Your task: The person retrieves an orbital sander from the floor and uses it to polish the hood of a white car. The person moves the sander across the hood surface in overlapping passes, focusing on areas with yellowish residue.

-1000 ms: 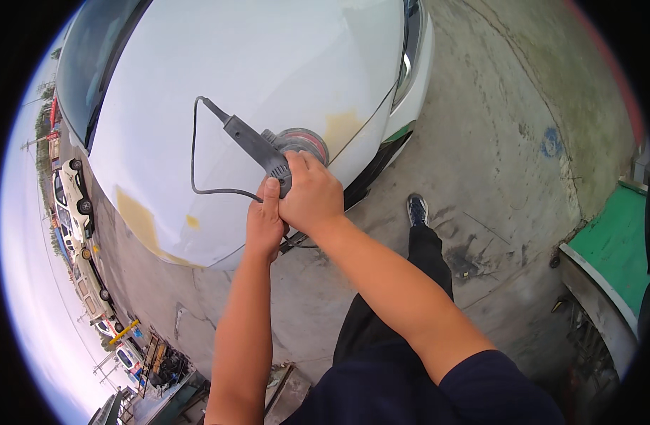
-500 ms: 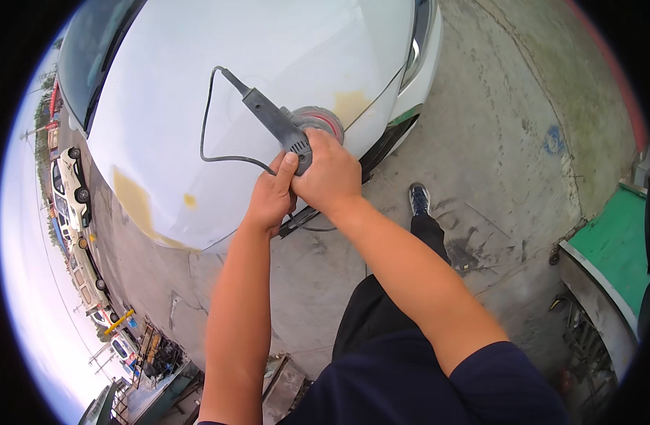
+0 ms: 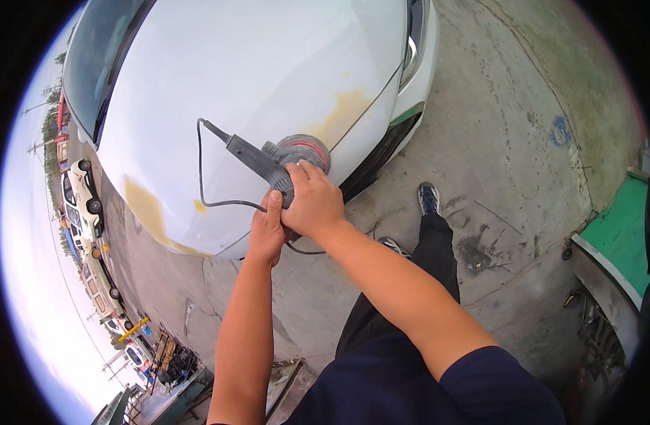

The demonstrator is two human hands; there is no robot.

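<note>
A grey electric sander (image 3: pixel 265 161) with a round red-topped pad (image 3: pixel 302 150) rests on the hood of a white car (image 3: pixel 254 78), beside a yellowish patch of filler (image 3: pixel 346 113). My right hand (image 3: pixel 311 202) grips the sander's body from above. My left hand (image 3: pixel 268 230) clasps it just below and behind the right hand. The sander's black cable (image 3: pixel 212 198) loops over the hood and runs under my hands.
More yellow filler patches (image 3: pixel 146 209) mark the hood's left edge. Concrete ground (image 3: pixel 509 142) lies to the right, with my dark-trousered leg and shoe (image 3: pixel 428 198). A green-topped object (image 3: pixel 619 234) stands at the far right. Parked cars (image 3: pixel 84 205) line the left.
The sander and both hands have shifted a little toward the yellowish patch near the headlight; the grip is unchanged.
</note>
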